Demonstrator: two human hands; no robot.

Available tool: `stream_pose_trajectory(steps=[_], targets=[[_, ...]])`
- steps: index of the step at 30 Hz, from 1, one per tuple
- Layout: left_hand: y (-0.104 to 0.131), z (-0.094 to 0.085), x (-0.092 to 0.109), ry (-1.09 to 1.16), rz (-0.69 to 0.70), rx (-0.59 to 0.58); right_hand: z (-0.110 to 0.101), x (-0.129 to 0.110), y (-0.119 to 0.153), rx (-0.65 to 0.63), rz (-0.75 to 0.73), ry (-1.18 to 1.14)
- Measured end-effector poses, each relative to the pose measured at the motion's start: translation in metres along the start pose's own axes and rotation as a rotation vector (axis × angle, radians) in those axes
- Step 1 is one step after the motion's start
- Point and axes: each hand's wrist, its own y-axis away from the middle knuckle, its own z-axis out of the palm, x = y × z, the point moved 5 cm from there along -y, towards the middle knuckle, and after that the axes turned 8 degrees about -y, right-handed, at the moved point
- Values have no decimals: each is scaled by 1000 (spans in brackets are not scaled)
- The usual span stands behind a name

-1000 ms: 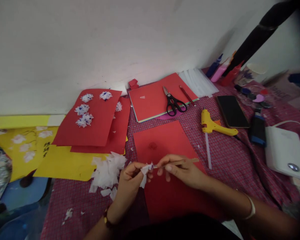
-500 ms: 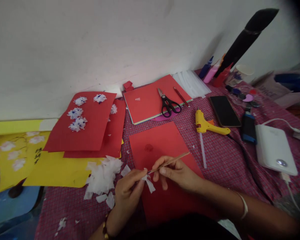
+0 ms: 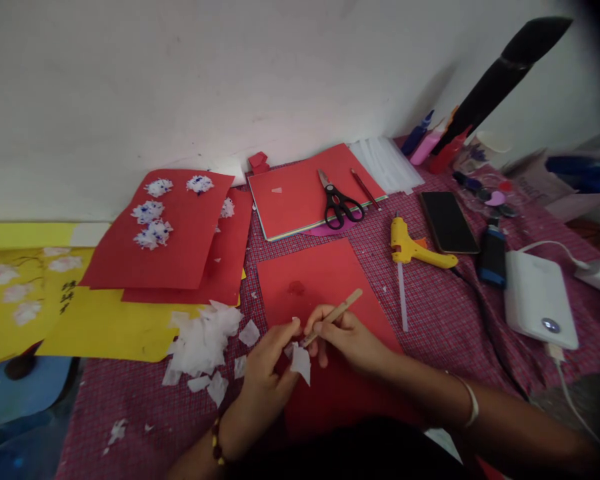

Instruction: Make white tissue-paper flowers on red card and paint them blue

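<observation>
Over a red sheet (image 3: 325,273), my right hand (image 3: 347,337) is closed round a thin wooden stick (image 3: 343,306), its lower tip at a small white paper piece (image 3: 301,363). My left hand (image 3: 270,370) pinches that paper beside the stick's tip. A dark red spot (image 3: 296,288) marks the sheet above my hands. Left of my left hand lies a pile of white paper pieces (image 3: 203,340), with a few loose ones around it.
Red sheets with white-and-blue tufts (image 3: 153,235) overlap yellow paper (image 3: 115,333) at left. Scissors (image 3: 337,203) and a pencil (image 3: 365,188) lie on stacked paper. Rightward are a yellow glue gun (image 3: 415,250), phone (image 3: 449,223), white power bank (image 3: 540,300) and paint bottles (image 3: 427,143).
The stick has turned in my right hand and now shows its broader side. The white paper at its tip looks wider. The whole view has shifted slightly.
</observation>
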Motion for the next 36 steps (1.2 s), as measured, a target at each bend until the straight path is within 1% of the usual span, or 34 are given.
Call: stream_pose_trajectory(steps=[4,8,9,12,13,15,18,20,22,24,26,28,32,36], targets=[[4,-2,5,-137,162,34,1,2,0,5,14,31],[11,-14,28,-205,383,81,-2,3,0,32,3,66],[14,-16,34,-220,432,65,-4,0,-1,56,-22,67],[19,-14,46,-171,513,-85,-17,-24,-6,176,-182,38],[19,-12,46,-116,503,-131,-23,-35,-9,221,-244,28],[18,-6,40,15,422,-169,-32,-56,-17,284,-323,59],[15,8,19,161,209,-133,-36,-76,-35,290,-351,268],[13,17,3,206,15,-105,-35,-80,-46,267,-370,433],[12,23,-11,238,-186,-93,-33,-76,-54,239,-415,580],[11,27,-19,268,-321,-112,-30,-70,-58,191,-458,734],[10,28,-22,286,-373,-141,-26,-66,-59,144,-493,883],[9,29,-21,304,-378,-174,-23,-64,-59,119,-512,990],[9,30,-20,325,-364,-232,-20,-64,-61,96,-502,1070],[8,27,-18,361,-351,-228,-19,-60,-64,52,-483,1135]])
